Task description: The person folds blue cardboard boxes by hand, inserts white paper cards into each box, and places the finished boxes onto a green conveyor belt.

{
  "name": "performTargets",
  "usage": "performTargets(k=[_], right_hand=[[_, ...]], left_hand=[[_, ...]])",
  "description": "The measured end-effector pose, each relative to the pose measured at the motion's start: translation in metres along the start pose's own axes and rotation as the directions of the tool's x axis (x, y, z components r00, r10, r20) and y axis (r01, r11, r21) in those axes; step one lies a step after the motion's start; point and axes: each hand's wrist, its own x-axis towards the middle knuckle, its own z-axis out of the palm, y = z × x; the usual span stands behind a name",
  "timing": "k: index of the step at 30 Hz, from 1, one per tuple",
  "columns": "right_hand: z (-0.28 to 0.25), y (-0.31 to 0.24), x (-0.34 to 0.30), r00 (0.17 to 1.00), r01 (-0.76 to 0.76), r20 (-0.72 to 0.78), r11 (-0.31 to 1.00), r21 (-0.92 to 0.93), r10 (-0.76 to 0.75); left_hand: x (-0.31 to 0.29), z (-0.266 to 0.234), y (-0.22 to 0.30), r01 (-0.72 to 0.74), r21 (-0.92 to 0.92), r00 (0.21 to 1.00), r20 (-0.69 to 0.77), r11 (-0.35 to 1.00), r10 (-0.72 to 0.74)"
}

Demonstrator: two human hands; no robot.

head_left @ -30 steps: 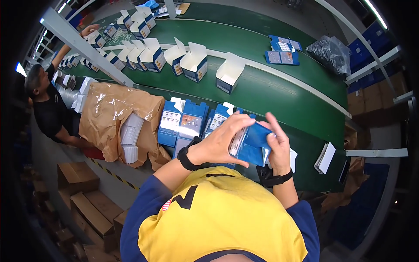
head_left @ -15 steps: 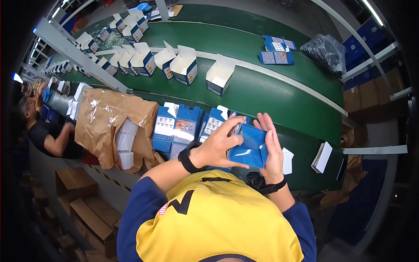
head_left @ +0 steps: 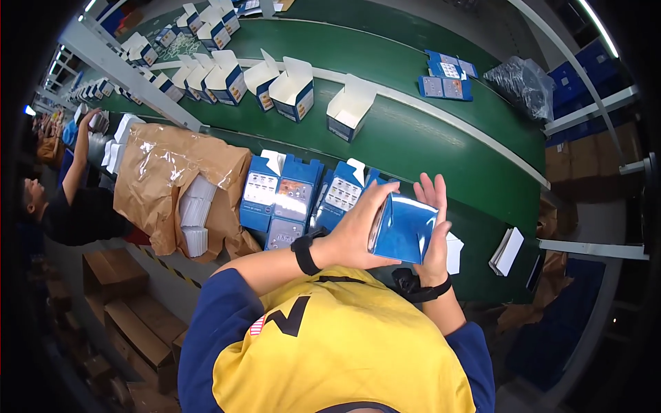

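Note:
Between my two hands, in front of my chest, is a blue glossy box (head_left: 405, 230) with a smooth blue face turned up. My left hand (head_left: 352, 235) wraps round its left side, the thumb along the upper edge. On the other side my right hand (head_left: 434, 249) lies with its palm against the box; its fingers stretch up past it and the thumb bends at the edge. Just beyond my left hand lie flat blue printed cartons (head_left: 277, 196) with white tabs. A white sheet (head_left: 454, 253) shows partly behind my right hand.
A torn brown paper wrapper (head_left: 148, 182) with white folded stacks lies to the left. White booklets (head_left: 507, 252) rest at the right. Open-topped boxes (head_left: 348, 118) line the green belt ahead. A clear plastic bag (head_left: 522, 89) sits far right. Another person (head_left: 76, 206) works at the left.
The box has turned in my hands: a smooth blue face now shows where its recessed inside was seen. The left fingers have shifted round its side. At the left, the other person's arm has reached forward.

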Motion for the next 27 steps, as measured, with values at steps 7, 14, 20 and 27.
performTargets(k=[7,14,20,27], right_hand=[[-0.041,-0.01,0.02,0.825,-0.557,0.024,0.806,0.199,0.564],[-0.081,0.045,0.114,0.993,-0.078,0.043,0.887,-0.455,0.11],[-0.133,0.142,0.174,0.998,0.029,-0.008,0.521,-0.853,-0.069],[-0.147,0.16,0.061,0.879,-0.441,-0.407,0.746,-0.498,0.248]], left_hand=[[0.017,-0.029,-0.015,-0.615,0.428,0.789,0.338,0.663,0.513],[-0.006,-0.037,-0.073,0.198,0.25,0.952,-0.28,0.948,-0.125],[-0.021,0.01,-0.113,0.603,0.59,0.784,-0.313,0.537,-0.537],[-0.043,0.026,-0.134,0.473,0.841,0.815,-0.304,0.262,-0.494]])
